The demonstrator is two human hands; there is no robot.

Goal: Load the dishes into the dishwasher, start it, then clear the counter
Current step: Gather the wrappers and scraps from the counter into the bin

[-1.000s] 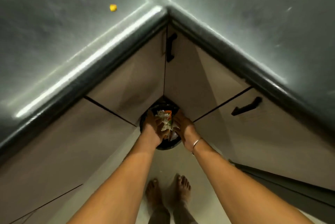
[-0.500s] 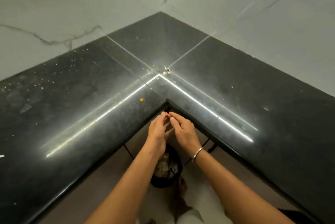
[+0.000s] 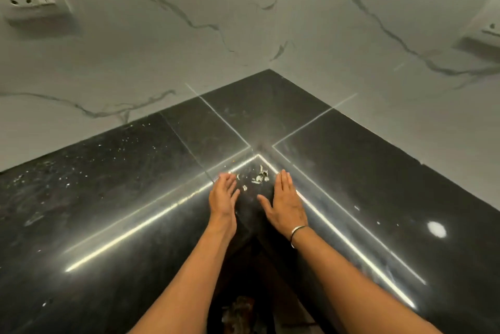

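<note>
Bin (image 3: 238, 312) sits below the corner edge, dim, contents unclear. Left hand (image 3: 223, 195) stands on edge, fingers straight and together, palm inward. Right hand (image 3: 284, 204) is flat, palm down, fingers together, thumb out. Scraps (image 3: 258, 177) lie between and just beyond both sets of fingertips, about equally near each: pale, flaky, scattered. Surface (image 3: 108, 212): polished black stone, crumb-speckled. Judged next move: rake scraps back toward the edge. Wall (image 3: 243, 22): veined marble.
</note>
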